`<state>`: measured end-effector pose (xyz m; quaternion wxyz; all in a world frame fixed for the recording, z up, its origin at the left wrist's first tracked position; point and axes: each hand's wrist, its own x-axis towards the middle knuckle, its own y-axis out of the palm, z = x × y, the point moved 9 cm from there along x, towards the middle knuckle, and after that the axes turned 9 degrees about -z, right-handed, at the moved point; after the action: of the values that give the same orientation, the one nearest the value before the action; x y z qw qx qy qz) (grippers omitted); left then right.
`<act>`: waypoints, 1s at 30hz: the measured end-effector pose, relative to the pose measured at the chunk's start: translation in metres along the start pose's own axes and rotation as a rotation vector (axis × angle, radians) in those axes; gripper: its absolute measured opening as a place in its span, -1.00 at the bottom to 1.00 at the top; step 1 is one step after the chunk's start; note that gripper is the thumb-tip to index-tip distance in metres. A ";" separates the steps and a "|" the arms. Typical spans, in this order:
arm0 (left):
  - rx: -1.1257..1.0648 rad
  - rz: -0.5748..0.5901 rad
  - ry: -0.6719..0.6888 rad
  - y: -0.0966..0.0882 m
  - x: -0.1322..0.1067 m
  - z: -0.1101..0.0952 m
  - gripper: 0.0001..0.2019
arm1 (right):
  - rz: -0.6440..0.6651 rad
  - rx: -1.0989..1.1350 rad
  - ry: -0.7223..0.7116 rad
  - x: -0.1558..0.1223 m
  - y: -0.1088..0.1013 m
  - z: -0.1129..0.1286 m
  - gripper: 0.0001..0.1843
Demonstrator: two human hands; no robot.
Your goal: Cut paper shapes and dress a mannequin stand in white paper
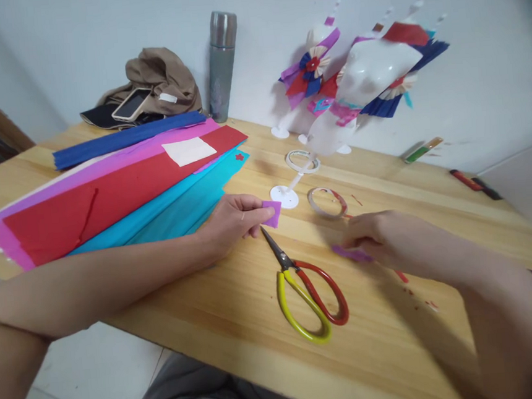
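Between the thumb and fingers of my left hand (244,216) is a small purple paper square (272,214), held just above the table. Right of it, my right hand (376,236) is closed over a second purple paper piece (352,253), low at the tabletop; its fingertips are partly hidden and slightly blurred. Scissors (295,271) with one yellow and one red handle lie between my hands, tips toward my left hand. Just beyond my right hand is a tape roll (326,202) with red on its rim.
Red (121,196), pink and blue paper sheets lie on the left, a pale paper piece (190,151) on top. Behind stand a thermos (223,66) and a brown cloth bag (162,78) with a phone (131,104). Decorated balloons (371,69) on white stands rise at the back.
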<state>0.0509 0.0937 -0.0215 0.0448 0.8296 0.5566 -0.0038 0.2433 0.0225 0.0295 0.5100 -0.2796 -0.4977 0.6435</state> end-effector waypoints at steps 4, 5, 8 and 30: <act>0.015 0.012 0.040 0.002 -0.003 -0.005 -0.73 | -0.146 0.210 0.107 0.009 -0.001 0.024 -0.78; 0.030 0.021 0.056 0.003 -0.004 -0.008 -0.74 | -0.196 0.306 0.121 0.012 0.001 0.032 -0.70; 0.069 0.080 0.105 0.009 -0.009 -0.014 -0.80 | -0.307 0.491 0.151 0.015 0.012 0.052 -0.53; 0.290 0.012 0.393 0.006 -0.016 -0.034 -0.79 | -0.869 0.027 -0.277 -0.014 -0.016 0.093 -0.75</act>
<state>0.0487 0.0793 0.0138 -0.1837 0.8156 0.5431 0.0781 0.1731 -0.0245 0.0749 0.6649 0.0506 -0.6239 0.4075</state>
